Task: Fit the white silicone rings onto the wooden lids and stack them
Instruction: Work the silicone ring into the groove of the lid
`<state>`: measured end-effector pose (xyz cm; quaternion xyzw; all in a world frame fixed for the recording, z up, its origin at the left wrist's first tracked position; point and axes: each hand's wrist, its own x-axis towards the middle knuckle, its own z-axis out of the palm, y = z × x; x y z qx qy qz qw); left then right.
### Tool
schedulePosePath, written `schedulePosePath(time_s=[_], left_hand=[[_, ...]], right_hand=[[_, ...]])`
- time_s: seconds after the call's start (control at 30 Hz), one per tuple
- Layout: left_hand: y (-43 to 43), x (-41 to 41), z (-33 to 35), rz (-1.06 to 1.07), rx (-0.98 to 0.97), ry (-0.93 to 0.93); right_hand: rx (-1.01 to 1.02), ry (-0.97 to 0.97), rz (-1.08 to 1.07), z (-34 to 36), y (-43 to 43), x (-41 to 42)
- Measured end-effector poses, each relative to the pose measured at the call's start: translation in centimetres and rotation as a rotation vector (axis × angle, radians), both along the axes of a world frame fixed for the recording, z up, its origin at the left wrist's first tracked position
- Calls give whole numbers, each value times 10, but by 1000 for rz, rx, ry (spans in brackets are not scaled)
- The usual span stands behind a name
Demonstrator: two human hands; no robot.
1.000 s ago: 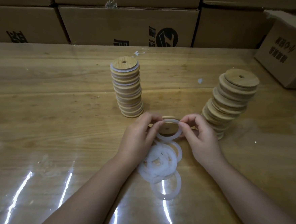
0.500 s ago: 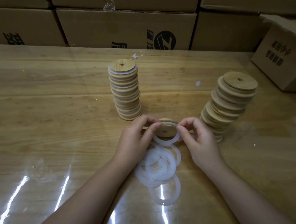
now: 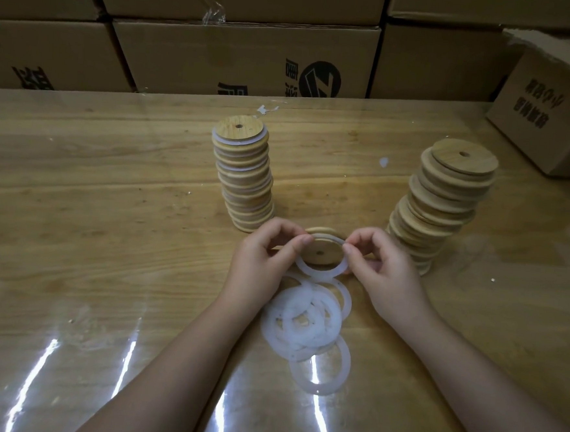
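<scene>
The left hand (image 3: 260,261) and right hand (image 3: 384,273) each pinch a white silicone ring (image 3: 320,275) between thumb and forefinger, at its 9 and 3 o'clock sides. The ring lies nearly flat, opening upward, its wider span running between the hands. It sits over a wooden lid (image 3: 321,252) that is face up with its small hole showing. At 6 o'clock, a pile of loose rings (image 3: 303,321) lies on the counter (image 3: 92,202). At 11 o'clock stands a stack of ringed lids (image 3: 245,182), at 2 o'clock a leaning stack of bare lids (image 3: 442,206). Cardboard boxes (image 3: 244,54) line the far edge.
</scene>
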<state>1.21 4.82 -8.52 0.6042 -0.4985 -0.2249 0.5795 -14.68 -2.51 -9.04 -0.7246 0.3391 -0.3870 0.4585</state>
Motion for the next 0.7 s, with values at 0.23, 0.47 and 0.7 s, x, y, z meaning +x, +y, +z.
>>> schedulePosePath(time_s=[0.23,0.47,0.7], left_hand=[[-2,1,0,27,16,55],[-1,0,3,32,32,91],[-1,0,3,44,50,72]], right_hand=[[37,1,6,1,-1,1],[66,-2,-8,0,0,2],[41,69,-26,-1,-2,0]])
